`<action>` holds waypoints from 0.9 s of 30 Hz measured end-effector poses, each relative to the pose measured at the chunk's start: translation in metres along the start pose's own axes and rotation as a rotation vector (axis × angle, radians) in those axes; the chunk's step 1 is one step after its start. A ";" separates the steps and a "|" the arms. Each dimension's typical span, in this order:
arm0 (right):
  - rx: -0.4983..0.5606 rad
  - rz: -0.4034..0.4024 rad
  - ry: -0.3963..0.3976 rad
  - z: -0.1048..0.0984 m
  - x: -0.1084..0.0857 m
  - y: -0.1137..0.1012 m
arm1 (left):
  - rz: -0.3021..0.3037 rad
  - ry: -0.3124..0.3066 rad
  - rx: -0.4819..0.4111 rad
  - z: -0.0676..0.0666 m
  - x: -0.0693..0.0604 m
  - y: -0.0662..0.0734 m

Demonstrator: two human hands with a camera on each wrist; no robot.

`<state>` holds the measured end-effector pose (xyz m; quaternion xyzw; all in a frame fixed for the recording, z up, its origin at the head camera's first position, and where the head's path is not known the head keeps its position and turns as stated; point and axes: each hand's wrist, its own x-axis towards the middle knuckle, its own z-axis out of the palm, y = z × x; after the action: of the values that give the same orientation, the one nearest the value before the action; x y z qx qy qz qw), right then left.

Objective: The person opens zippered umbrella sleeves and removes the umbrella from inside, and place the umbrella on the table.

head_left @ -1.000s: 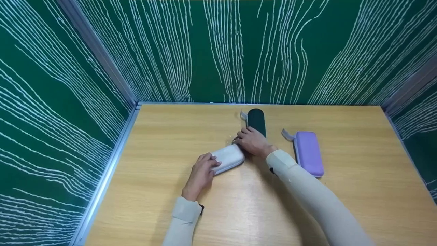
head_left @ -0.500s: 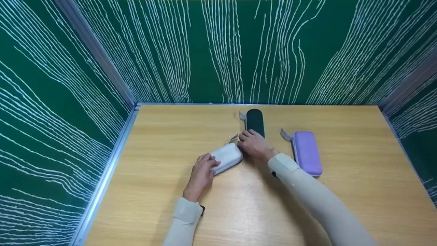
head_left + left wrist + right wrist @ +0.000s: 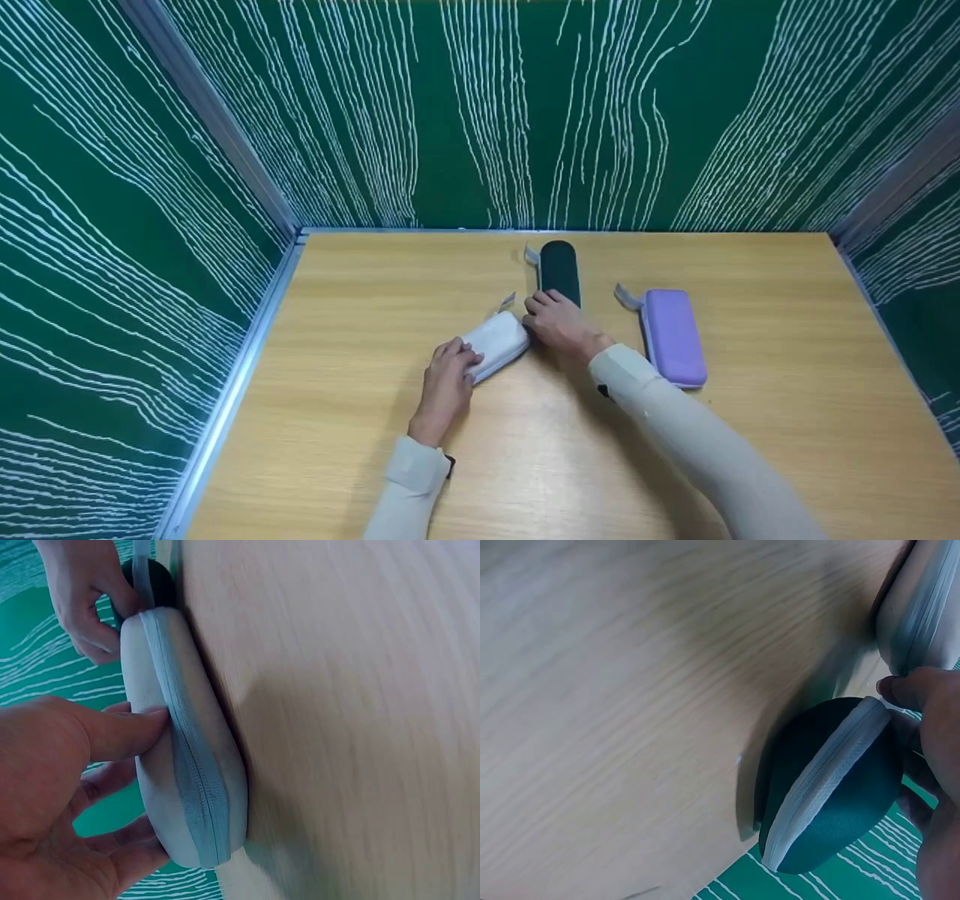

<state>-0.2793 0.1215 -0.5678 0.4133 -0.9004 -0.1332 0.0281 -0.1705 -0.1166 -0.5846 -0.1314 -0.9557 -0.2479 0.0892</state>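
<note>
A white zippered hard case (image 3: 496, 341) lies at a slant on the wooden table. My left hand (image 3: 444, 379) holds its near end, with the thumb (image 3: 142, 729) along the zipper side and the fingers across the other face. At the far right end of that case is my right hand (image 3: 559, 322), fingers curled and thumb (image 3: 907, 688) right at the zipper's end. It seems to pinch the zipper pull, which the fingers hide. A grey strap (image 3: 508, 301) sticks up behind the white case. Just beyond my right hand lies a dark green zippered case (image 3: 559, 271), partly covered by it.
A purple case (image 3: 676, 337) with a grey strap (image 3: 628, 297) lies to the right, close to my right forearm. Green walls (image 3: 465, 112) with white wavy lines bound the wooden table (image 3: 360, 300) at the back and sides.
My right hand has moved slightly right and toward me, round the white case's far corner. The case's grey strap, earlier by the fingers, now stands apart from them. The left hand keeps its hold.
</note>
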 end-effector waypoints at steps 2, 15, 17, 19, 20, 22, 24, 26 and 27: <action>0.001 0.000 0.001 0.000 -0.001 0.000 | -0.013 0.011 -0.007 0.000 -0.001 0.002; -0.001 0.025 0.011 0.001 -0.007 -0.007 | -0.045 0.077 -0.008 0.003 -0.003 0.012; 0.000 0.033 0.041 0.002 -0.008 -0.009 | -0.043 0.088 -0.002 0.004 -0.003 0.012; 0.004 0.039 0.079 0.004 -0.008 -0.010 | -0.042 0.096 0.009 0.006 -0.004 0.013; 0.007 0.041 0.097 0.005 -0.009 -0.011 | -0.044 0.098 0.013 0.006 -0.004 0.013; 0.011 0.046 0.132 0.006 -0.010 -0.013 | -0.048 0.100 0.027 0.008 -0.004 0.014; 0.008 0.048 0.138 0.006 -0.010 -0.015 | -0.060 0.099 0.040 0.009 -0.003 0.016; 0.005 0.051 0.130 0.005 -0.011 -0.017 | -0.075 0.100 0.047 0.010 -0.002 0.017; 0.003 0.054 0.128 0.005 -0.011 -0.017 | -0.080 0.101 0.049 0.010 -0.002 0.017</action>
<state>-0.2599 0.1205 -0.5764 0.3967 -0.9077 -0.1046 0.0884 -0.1643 -0.0973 -0.5858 -0.0781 -0.9603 -0.2339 0.1302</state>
